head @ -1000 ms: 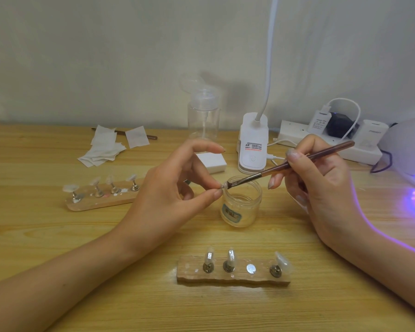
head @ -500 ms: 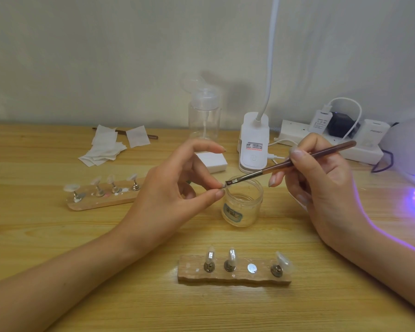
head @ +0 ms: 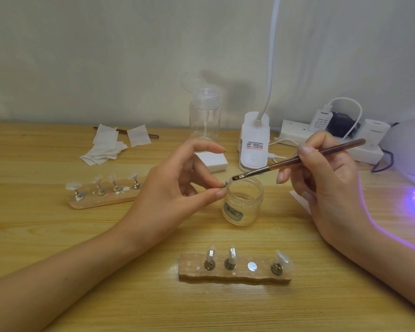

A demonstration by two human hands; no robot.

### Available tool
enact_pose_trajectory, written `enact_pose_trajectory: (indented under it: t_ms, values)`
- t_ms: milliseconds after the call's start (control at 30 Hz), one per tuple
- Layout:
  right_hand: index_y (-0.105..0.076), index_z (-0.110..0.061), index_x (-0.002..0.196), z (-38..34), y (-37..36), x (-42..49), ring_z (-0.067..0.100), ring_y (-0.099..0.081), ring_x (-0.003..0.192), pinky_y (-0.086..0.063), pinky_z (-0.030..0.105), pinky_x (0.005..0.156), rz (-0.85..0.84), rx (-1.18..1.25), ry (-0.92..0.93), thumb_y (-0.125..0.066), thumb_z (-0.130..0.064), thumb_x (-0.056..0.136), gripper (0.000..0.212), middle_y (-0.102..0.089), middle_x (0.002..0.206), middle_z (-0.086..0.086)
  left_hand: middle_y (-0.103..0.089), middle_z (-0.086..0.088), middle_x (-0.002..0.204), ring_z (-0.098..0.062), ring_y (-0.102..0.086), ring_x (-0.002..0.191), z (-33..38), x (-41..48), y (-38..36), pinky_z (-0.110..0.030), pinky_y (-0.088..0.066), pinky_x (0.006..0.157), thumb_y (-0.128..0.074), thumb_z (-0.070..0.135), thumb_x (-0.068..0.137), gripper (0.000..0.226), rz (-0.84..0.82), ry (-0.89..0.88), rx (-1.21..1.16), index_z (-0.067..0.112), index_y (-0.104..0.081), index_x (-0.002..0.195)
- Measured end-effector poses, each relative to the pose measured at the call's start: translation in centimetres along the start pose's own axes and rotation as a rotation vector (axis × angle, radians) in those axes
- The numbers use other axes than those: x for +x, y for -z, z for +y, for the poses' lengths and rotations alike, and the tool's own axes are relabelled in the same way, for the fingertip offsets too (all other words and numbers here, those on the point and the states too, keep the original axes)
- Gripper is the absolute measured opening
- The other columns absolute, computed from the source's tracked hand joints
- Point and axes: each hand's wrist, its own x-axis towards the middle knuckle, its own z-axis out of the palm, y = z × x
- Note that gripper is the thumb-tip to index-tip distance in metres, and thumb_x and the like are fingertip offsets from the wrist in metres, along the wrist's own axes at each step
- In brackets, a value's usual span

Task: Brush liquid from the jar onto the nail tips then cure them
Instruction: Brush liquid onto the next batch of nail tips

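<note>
At fingertips of left hand point(head: 175, 195), pinching tiny translucent nail tip point(head: 227, 182); right hand point(head: 328, 185) gripping slim brown-handled brush point(head: 273, 167); may slip if pressed hard.

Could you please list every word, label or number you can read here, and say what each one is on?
Nothing reads with certainty.
Jar label: framed characters, blurred.
Lamp base sticker: black and red print, too small.
White charger: fine print, too small.
White adapter: grey brand word, too blurred.
</note>
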Motion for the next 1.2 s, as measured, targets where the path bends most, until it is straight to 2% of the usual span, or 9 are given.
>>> enact_pose_trajectory:
  t_ms: [133,233,467,667,833,933,1033,1200]
  values:
    - [-0.048,-0.019,0.078,-0.01,-0.23,-0.14,0.008,-0.035,0.035,-0.031,0.012,0.04,-0.065,-0.007,0.0,-0.052,-0.02,0.095,0.017,-0.068,0.063,0.011,-0.067,0.002,0.079,-0.012,-0.071,0.082,0.23,0.05,-0.06,-0.04,-0.054,0.064,-0.081,0.016,0.08,0.049,0.002,0.011,-0.009,0.03,-0.06,0.121]
    - [-0.047,-0.017,0.079,0.03,-0.18,-0.26,0.008,-0.036,0.035,-0.031,0.013,0.039,-0.044,-0.044,-0.019,-0.052,-0.018,0.096,0.017,-0.066,0.062,0.012,-0.067,0.001,0.08,-0.013,-0.071,0.082,0.47,0.05,-0.06,-0.047,-0.055,0.068,-0.078,0.024,0.076,0.05,0.002,0.019,-0.004,0.029,-0.06,0.122]
    - [-0.046,-0.018,0.077,-0.08,-0.1,-0.07,0.007,-0.033,0.034,-0.029,0.013,0.039,-0.013,0.001,0.01,-0.049,-0.016,0.096,0.019,-0.067,0.061,0.009,-0.068,-0.001,0.08,-0.014,-0.072,0.082,0.63,0.01,-0.06,-0.053,-0.054,0.071,-0.078,0.024,0.075,0.05,0.0,0.029,-0.002,0.029,-0.06,0.122]
    - [-0.046,-0.018,0.079,0.0,-0.22,-0.16,0.009,-0.036,0.035,-0.032,0.013,0.04,-0.051,-0.038,-0.009,-0.051,-0.019,0.096,0.018,-0.069,0.065,0.011,-0.067,0.001,0.079,-0.015,-0.072,0.084,0.67,0.02,-0.04,-0.054,-0.055,0.074,-0.078,0.024,0.074,0.05,-0.002,0.034,-0.008,0.029,-0.06,0.121]
    - [-0.047,-0.017,0.077,0.17,-0.02,-0.13,0.011,-0.032,0.036,-0.029,0.017,0.04,-0.009,-0.09,-0.043,-0.054,-0.018,0.098,0.022,-0.066,0.062,0.013,-0.067,0.001,0.078,-0.013,-0.071,0.082,0.64,-0.06,-0.07,-0.048,-0.055,0.071,-0.078,0.024,0.074,0.05,0.001,0.037,-0.018,0.029,-0.06,0.12]
    - [-0.048,-0.02,0.075,0.03,-0.06,-0.06,0.008,-0.032,0.035,-0.029,0.014,0.039,0.015,-0.026,-0.003,-0.05,-0.017,0.095,0.021,-0.066,0.061,0.01,-0.067,0.001,0.078,-0.013,-0.071,0.081,0.62,-0.03,-0.1,-0.046,-0.054,0.069,-0.078,0.024,0.074,0.049,0.001,0.04,-0.022,0.029,-0.061,0.12]
    - [-0.052,-0.027,0.073,-0.01,-0.16,-0.07,0.008,-0.036,0.036,-0.032,0.013,0.041,-0.031,0.0,0.012,-0.049,-0.018,0.096,0.025,-0.069,0.065,0.01,-0.067,0.001,0.078,-0.013,-0.071,0.082,0.59,0.0,-0.08,-0.047,-0.054,0.07,-0.078,0.024,0.075,0.05,0.001,0.039,-0.024,0.029,-0.061,0.121]
    - [-0.048,-0.02,0.076,0.14,-0.1,-0.21,0.01,-0.037,0.037,-0.033,0.014,0.043,-0.042,-0.056,-0.027,-0.052,-0.019,0.096,0.02,-0.068,0.065,0.013,-0.067,0.002,0.079,-0.013,-0.071,0.082,0.58,0.02,-0.07,-0.047,-0.056,0.072,-0.078,0.024,0.075,0.049,0.001,0.036,-0.014,0.031,-0.06,0.121]
